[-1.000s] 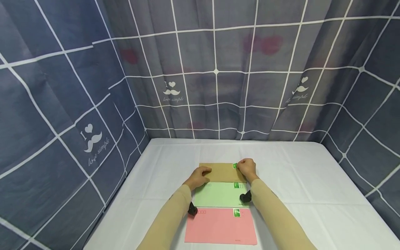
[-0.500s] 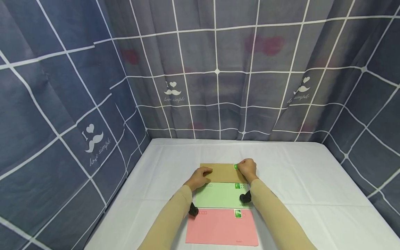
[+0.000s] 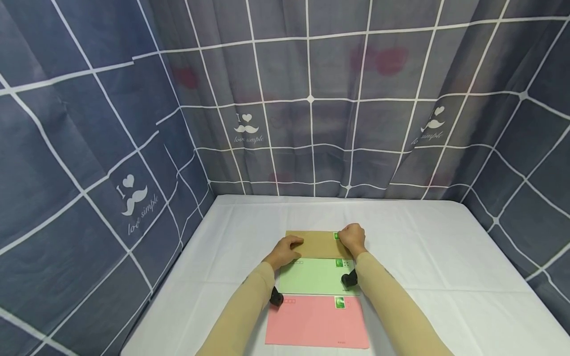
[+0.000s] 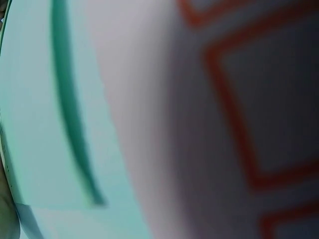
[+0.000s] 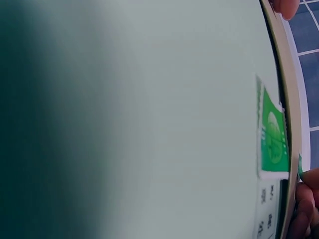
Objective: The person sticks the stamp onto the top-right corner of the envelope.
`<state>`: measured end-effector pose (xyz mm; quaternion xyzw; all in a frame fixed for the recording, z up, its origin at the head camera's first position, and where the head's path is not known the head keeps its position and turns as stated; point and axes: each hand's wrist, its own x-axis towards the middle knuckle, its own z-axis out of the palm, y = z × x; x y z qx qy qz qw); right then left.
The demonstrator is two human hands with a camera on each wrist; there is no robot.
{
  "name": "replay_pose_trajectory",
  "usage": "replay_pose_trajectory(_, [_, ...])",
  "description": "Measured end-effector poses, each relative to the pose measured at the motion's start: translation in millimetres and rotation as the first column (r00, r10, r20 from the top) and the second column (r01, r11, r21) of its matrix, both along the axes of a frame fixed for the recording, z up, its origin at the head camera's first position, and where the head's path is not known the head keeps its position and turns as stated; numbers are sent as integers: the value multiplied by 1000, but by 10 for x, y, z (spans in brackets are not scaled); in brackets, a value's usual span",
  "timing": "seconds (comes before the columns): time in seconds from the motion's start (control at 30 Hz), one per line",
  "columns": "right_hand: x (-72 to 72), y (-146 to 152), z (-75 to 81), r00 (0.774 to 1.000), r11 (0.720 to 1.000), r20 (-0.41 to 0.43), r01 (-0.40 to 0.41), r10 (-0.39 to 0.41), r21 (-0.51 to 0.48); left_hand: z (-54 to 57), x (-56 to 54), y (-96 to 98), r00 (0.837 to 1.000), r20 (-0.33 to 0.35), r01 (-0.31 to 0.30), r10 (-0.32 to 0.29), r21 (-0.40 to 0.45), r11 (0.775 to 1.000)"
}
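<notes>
A brown envelope (image 3: 318,245) lies flat at the far end of a column of three envelopes. On its left end rests my left hand (image 3: 284,252), thumb and fingers spread apart. My right hand (image 3: 354,238) is at its upper right corner, fingers curled, pinching the edge of a green stamp (image 3: 336,236). The right wrist view shows those fingertips (image 5: 305,204) against the green piece, partly cut off by the frame. Below lies a light green envelope (image 3: 313,278) bearing a green stamp (image 5: 274,137). Nearest me is a pink envelope (image 3: 313,324), also with a stamp (image 3: 340,302).
White cloth covers the table (image 3: 423,247). Dark checked curtains (image 3: 285,123) stand behind it and at both sides. Black wrist cameras (image 3: 276,297) hang under each forearm, just over the green and pink envelopes. Red printed boxes fill much of the left wrist view.
The head view has shifted very slightly. Both hands keep their places on the brown envelope, and the right fingers stay at the stamp.
</notes>
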<state>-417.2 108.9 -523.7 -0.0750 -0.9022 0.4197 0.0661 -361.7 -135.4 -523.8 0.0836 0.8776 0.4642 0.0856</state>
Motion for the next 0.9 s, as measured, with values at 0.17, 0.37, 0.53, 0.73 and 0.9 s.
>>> replay_pose_trajectory(0.17, [-8, 7, 4, 1000, 1000, 24, -11, 10, 20, 6, 2, 9, 1000, 1, 2, -2, -4, 1000])
replay_pose_trajectory(0.37, [-15, 4, -1, 999, 999, 26, -28, 27, 35, 18, 7, 18, 1000, -2, 2, -2, -6, 1000])
replay_pose_trajectory(0.53, [-26, 8, 0, 999, 999, 20, -30, 29, 34, 24, 2, 20, 1000, 0, 2, -2, -6, 1000])
replay_pose_trajectory(0.73, [-51, 33, -16, 999, 999, 30, -36, 35, 14, 9, -8, 14, 1000, -24, 5, -5, -9, 1000])
replay_pose_trajectory(0.9, [-40, 64, -9, 997, 997, 41, -68, 69, -24, 5, 3, 20, 1000, -11, 2, -2, -4, 1000])
